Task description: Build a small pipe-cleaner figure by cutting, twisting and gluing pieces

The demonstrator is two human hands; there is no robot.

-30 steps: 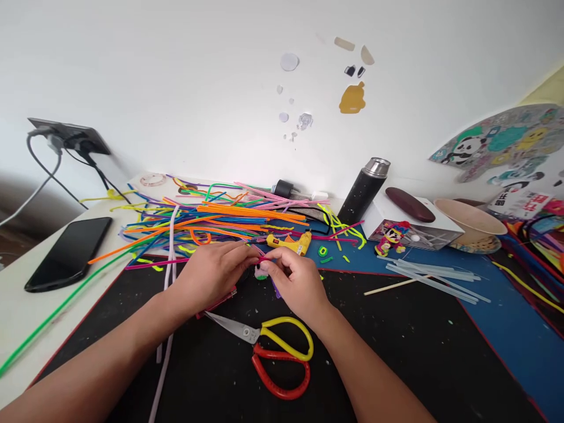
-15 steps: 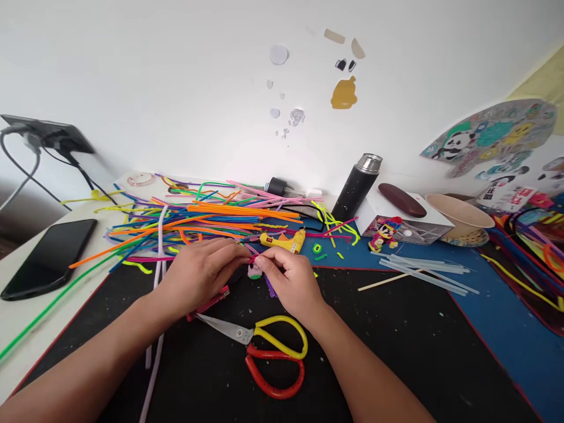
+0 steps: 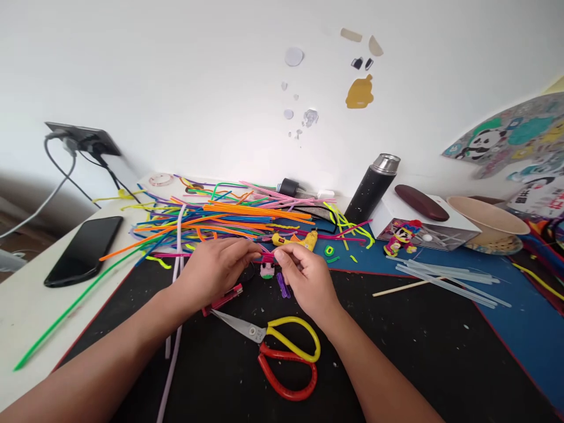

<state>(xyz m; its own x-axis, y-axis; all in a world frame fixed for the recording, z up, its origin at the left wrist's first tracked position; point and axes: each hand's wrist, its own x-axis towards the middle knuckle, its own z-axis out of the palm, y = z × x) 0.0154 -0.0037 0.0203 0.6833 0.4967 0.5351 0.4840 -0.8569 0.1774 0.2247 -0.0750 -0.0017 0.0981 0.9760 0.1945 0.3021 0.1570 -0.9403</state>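
Between both hands' fingertips is a short magenta pipe-cleaner bundle (image 3: 268, 257), low over the black mat. My left hand (image 3: 215, 267) pinches its left end and my right hand (image 3: 306, 279) its right end. Just below sits a small pink, black and green fuzzy piece (image 3: 267, 270); whether it touches the bundle I cannot tell. A folded purple piece (image 3: 283, 286) lies beside my right fingers. Scissors (image 3: 253, 332) with a yellow and a red handle lie nearer me, blades pointing left. By their tip is a red tool (image 3: 227, 298), partly hidden by my left hand.
Pipe cleaners (image 3: 238, 211) pile up behind my hands, beside a yellow glue gun (image 3: 297, 239). To the right stand a black flask (image 3: 370, 188), a small colourful figure (image 3: 403, 238), glue sticks (image 3: 445, 279) and a bowl (image 3: 489, 217). A phone (image 3: 83, 249) lies left.
The view has turned left, so everything sits farther right. My fingertips are slightly farther apart, and more of the magenta bundle shows between them.
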